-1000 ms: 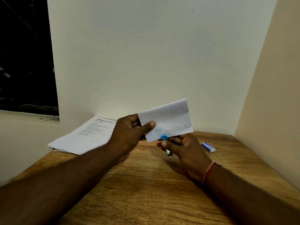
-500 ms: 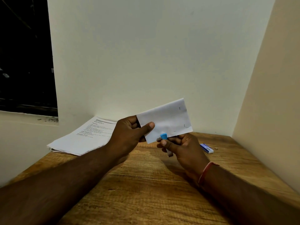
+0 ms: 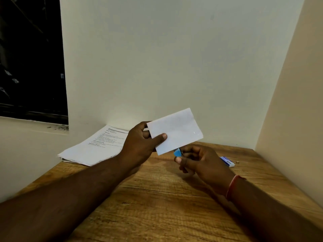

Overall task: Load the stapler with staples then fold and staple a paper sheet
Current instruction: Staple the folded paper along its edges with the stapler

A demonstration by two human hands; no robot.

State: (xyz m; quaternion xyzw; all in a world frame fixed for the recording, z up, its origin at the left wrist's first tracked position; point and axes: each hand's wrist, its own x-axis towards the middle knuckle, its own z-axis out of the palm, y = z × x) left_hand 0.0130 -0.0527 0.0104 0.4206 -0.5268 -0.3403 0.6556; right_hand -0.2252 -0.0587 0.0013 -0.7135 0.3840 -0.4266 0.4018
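My left hand (image 3: 141,142) pinches the left end of a folded white paper sheet (image 3: 176,131), held up above the wooden table (image 3: 157,206). A small staple shows near the sheet's right edge. My right hand (image 3: 201,161) grips a small blue stapler (image 3: 178,152), whose blue tip sits just under the sheet's lower edge. Most of the stapler is hidden inside my fist. A small blue and white staple box (image 3: 227,161) lies on the table to the right of my right hand.
A stack of printed papers (image 3: 94,147) lies at the table's back left corner, against the wall. Walls close the table in at the back and on the right. A dark window is at the upper left.
My right hand with the stapler has dropped slightly below the sheet's lower edge. The sheet has tilted, so the staples seen before along its right edge look fainter.
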